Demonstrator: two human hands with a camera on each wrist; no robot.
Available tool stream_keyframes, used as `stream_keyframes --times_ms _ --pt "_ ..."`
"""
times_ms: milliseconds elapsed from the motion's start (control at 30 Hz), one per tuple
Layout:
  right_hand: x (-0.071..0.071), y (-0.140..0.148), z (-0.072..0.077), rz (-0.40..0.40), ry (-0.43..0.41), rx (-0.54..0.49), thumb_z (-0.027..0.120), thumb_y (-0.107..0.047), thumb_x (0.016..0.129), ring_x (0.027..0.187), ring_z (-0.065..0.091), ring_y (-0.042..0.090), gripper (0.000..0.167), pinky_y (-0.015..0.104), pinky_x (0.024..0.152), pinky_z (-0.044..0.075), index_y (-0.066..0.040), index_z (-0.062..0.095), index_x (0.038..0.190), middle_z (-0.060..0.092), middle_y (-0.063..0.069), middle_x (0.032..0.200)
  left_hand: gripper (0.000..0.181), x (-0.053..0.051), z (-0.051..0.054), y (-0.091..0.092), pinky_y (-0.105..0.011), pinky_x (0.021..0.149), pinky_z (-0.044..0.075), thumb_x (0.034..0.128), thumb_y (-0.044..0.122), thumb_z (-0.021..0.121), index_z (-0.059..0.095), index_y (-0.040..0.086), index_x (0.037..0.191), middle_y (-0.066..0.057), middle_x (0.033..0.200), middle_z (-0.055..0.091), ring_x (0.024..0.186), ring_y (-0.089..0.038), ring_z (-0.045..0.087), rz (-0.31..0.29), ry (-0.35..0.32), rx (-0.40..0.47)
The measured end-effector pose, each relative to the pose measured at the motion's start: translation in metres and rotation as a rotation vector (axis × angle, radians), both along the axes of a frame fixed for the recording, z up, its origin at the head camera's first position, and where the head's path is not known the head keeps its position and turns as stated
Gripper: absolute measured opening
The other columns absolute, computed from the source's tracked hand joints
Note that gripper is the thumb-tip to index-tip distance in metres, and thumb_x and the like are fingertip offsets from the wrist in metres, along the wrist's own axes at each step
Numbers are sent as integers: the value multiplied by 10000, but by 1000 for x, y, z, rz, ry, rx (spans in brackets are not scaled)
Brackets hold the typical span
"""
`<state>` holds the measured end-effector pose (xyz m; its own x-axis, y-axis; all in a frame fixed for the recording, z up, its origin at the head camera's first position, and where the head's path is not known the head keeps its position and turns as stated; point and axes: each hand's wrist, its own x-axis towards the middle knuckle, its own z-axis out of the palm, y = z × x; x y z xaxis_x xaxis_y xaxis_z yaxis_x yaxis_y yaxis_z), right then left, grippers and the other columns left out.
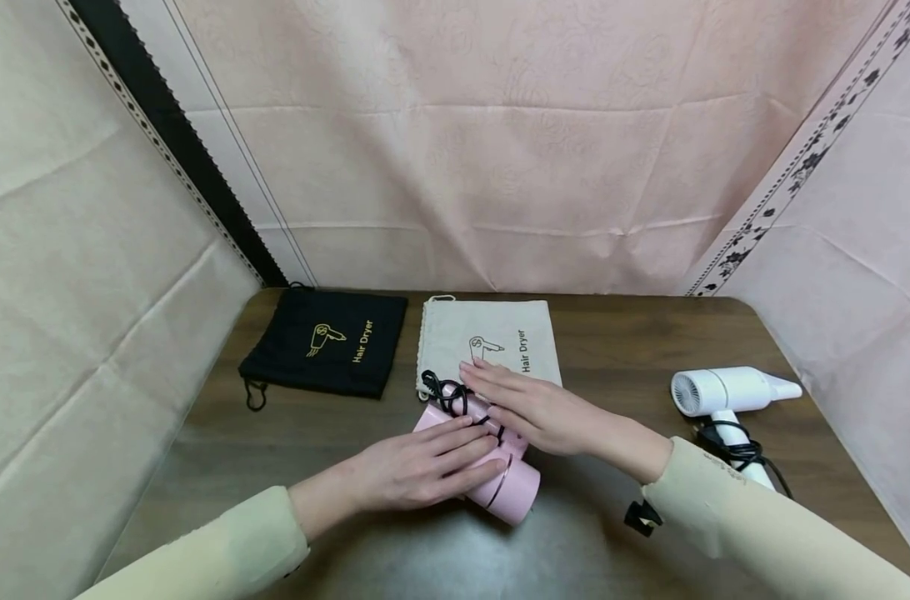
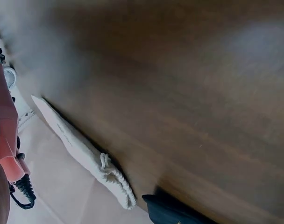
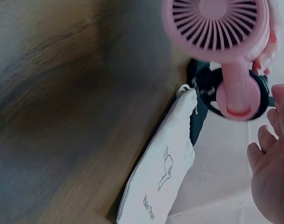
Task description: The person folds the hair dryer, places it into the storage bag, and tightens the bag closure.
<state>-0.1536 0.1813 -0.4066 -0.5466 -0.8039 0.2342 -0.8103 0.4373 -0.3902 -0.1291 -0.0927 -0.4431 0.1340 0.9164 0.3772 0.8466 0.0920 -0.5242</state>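
Observation:
A pink hair dryer [image 1: 518,493] is between my two hands, its black cord [image 1: 449,395] bundled at the handle. My left hand [image 1: 428,468] holds the dryer by its barrel, fingers laid over the top. Seen in the right wrist view, the dryer's round slotted grille [image 3: 212,28] faces the camera, with left-hand fingers [image 3: 269,53] behind the barrel. My right hand [image 1: 541,412] is beside the handle and cord with fingers extended; in its wrist view the fingers [image 3: 268,137] stand apart from the dryer. At the left wrist view's edge, the pink handle [image 2: 9,135] ends in a ribbed cord sleeve [image 2: 25,185].
A white drawstring bag [image 1: 447,333] printed "Hair Dryer" lies flat behind the hands. To its left lies a black matching bag [image 1: 290,342]. A white hair dryer [image 1: 732,390] with a bundled black cord [image 1: 743,452] rests at the right of the wooden table [image 1: 612,333]. Cloth hangs around it.

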Motion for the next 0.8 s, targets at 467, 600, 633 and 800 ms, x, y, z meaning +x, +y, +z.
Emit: stream_keyframes --times_ms 467,600,633,800 --pt "12 17 -9 -25 30 77 550 -233 1123 1603 306 283 579 504 1283 296 -103 380 1662 355 63 1726 499 15 -24 -9 -444 1235 402 1126 336 494 521 69 1547 -131 1507 589 1437 -262 543 32 -254 -85" --pt "15 21 -15 -49 -5 64 562 -244 1120 1598 316 293 586 526 1272 309 -106 383 1661 361 69 1723 518 17 -28 -10 -450 1251 378 1125 350 487 500 79 1565 -116 1523 576 1452 -245 527 24 -280 -109" --pt "15 22 -17 -55 -14 59 567 -248 1119 1598 315 295 589 532 1270 311 -108 384 1661 361 69 1723 512 17 -28 -10 -451 1253 376 1128 348 482 498 86 1568 -111 1526 575 1454 -242 525 24 -280 -112" --pt "18 26 -25 -77 -55 45 599 -285 1106 1603 302 302 623 530 1273 303 -127 379 1667 317 25 1742 492 13 -28 -16 -456 1255 370 1108 252 508 491 129 1585 -106 1568 553 1484 -233 502 47 -243 -135"
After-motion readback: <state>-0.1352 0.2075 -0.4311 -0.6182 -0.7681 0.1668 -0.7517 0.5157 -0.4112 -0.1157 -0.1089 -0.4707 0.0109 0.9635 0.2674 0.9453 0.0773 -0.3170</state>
